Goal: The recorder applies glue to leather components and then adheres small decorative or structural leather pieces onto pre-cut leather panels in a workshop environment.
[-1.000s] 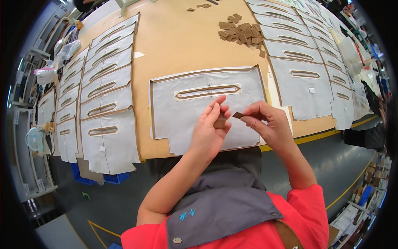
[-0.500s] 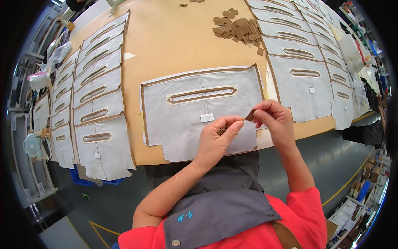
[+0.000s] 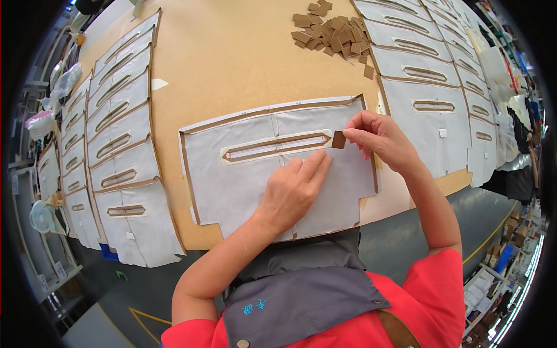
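A light grey fabric panel (image 3: 232,191) with brown edge strips lies in front of me, a long brown-framed slot (image 3: 275,147) across its upper half. At the slot's right tip, thumb and fingers of my right hand (image 3: 383,138) pinch a small brown square piece (image 3: 338,140). Whether the piece touches the panel, I cannot tell. My left hand (image 3: 293,188) is palm down on the panel just below the slot, fingers stretched toward its right end. Its palm and thumb are hidden, so any pieces under them do not show.
A heap of brown square pieces (image 3: 339,37) sits on the tan table (image 3: 232,64) beyond the panel. Rows of overlapping similar panels lie at left (image 3: 130,200) and right (image 3: 429,127). A small clear fan-like object (image 3: 42,216) stands at the far left edge.
Both hands have moved forward over the panel. The right hand has carried the brown square to the slot's right end. My left hand, which held brown pieces, has turned palm down, hiding the white tag.
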Tool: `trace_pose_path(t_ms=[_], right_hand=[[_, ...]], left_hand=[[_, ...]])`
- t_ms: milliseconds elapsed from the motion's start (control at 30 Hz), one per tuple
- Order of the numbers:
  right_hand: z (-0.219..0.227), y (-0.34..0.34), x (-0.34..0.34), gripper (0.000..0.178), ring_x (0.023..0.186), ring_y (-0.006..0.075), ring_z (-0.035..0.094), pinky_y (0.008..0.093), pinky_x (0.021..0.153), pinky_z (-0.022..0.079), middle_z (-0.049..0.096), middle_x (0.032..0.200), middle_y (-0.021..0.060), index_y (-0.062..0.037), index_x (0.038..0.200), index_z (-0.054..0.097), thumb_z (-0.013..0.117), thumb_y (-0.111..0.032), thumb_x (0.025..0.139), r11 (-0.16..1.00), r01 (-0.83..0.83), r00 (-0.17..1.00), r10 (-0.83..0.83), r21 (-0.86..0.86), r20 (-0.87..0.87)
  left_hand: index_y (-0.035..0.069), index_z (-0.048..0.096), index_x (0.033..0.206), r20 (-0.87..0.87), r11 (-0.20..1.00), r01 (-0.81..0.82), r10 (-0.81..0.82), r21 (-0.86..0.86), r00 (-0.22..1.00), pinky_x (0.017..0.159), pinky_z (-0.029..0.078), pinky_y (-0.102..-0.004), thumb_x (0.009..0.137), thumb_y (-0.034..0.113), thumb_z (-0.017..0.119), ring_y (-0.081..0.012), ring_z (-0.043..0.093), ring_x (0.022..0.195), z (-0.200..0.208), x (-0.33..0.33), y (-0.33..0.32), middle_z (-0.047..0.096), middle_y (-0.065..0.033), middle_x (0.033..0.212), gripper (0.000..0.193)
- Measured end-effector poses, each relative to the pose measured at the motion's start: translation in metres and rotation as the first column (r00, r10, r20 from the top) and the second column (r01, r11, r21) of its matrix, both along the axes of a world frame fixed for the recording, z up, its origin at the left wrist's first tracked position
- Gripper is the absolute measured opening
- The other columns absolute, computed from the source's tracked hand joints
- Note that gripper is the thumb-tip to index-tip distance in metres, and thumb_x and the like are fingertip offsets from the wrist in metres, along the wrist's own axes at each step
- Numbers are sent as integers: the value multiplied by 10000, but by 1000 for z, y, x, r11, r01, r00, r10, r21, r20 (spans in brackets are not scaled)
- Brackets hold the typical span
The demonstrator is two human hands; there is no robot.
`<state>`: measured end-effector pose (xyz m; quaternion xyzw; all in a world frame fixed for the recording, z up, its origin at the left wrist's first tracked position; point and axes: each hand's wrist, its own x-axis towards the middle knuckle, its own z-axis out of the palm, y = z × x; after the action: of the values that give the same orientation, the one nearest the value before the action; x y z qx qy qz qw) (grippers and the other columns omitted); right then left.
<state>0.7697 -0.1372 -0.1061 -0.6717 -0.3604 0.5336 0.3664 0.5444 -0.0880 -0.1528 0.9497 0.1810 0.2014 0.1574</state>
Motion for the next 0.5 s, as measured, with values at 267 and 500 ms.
trace_pose_path(t_ms=[267, 500], right_hand=[[-10, 26, 4, 156, 550, 50, 540, 197, 485, 442, 604, 677, -2, -35, 884, 623, 660, -183, 916, 983, -102, 991, 88, -152, -97], [-13, 27, 1, 159, 516, 47, 535, 186, 468, 425, 601, 652, 0, -31, 890, 614, 651, -182, 924, 982, -81, 995, 70, -171, -72]], left_hand=[[36, 667, 1122, 25, 1000, -5, 5, 7, 1000, 600, 488, -277, 725, 62, 611, -152, 564, 730, -2, 0, 1, 616, -33, 1201, 402], [37, 666, 1138, -7, 1000, 9, -9, 15, 1000, 597, 482, -271, 731, 71, 602, -145, 532, 706, -2, -2, 1, 606, -31, 1233, 413]])
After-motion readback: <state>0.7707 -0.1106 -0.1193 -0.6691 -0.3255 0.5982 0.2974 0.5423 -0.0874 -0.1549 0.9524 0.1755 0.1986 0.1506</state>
